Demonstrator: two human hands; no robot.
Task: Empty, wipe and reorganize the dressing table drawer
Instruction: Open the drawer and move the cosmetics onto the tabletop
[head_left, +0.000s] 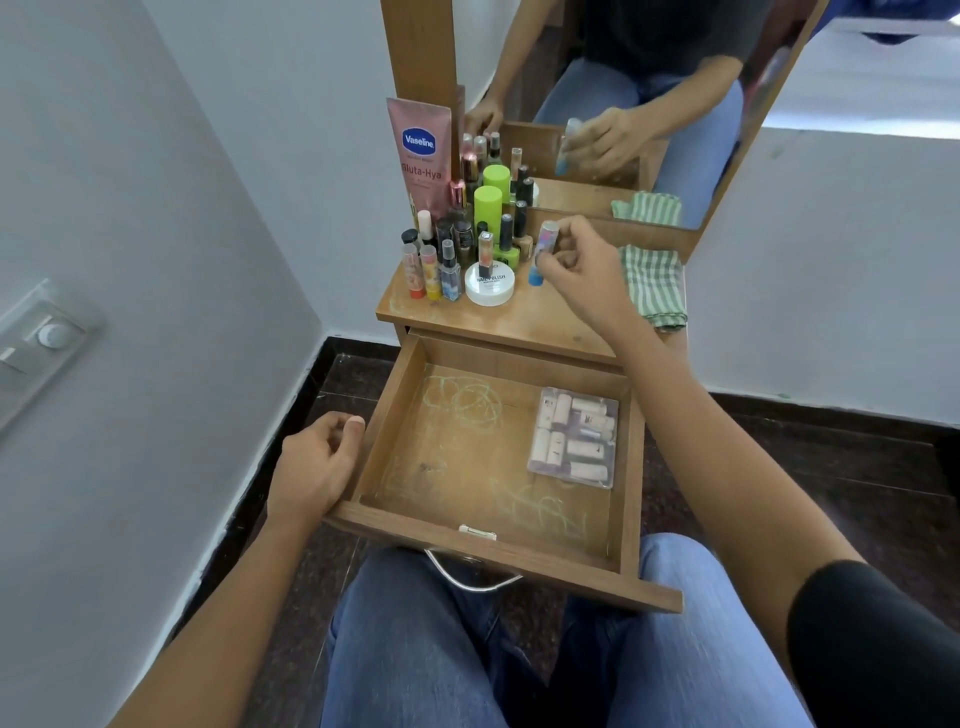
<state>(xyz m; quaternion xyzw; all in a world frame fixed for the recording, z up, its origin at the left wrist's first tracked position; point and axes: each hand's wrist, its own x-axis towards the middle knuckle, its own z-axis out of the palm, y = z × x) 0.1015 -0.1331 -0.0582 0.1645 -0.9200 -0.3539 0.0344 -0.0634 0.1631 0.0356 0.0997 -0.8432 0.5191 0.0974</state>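
While the drawer (387, 415) stands open over the person's lap, its contents come to one item: a clear plastic case of small beige tubes (574, 437), lying flat at the right wall near the back right corner. Drawer floor: bare wood marked with pale green scribbles (462, 402).

Dressing table top (524, 325): a cluster of upright cosmetics at the left and back edges.
- pink Vaseline Gluta-Hya tube (421, 156), back left corner
- two lime-green capped bottles (487, 208), mid-cluster
- white round nail polish jar (490, 285), front of the cluster
- green striped cloth (655, 283), folded at the right edge

Right hand (576, 260): fingers pinch a small blue-capped tube (543, 249), cap downward, just right of the white jar.

Left hand (317, 462): against the drawer's left wall, thumb at the rim, fingers curled; whether it actually grips the wall cannot be told.
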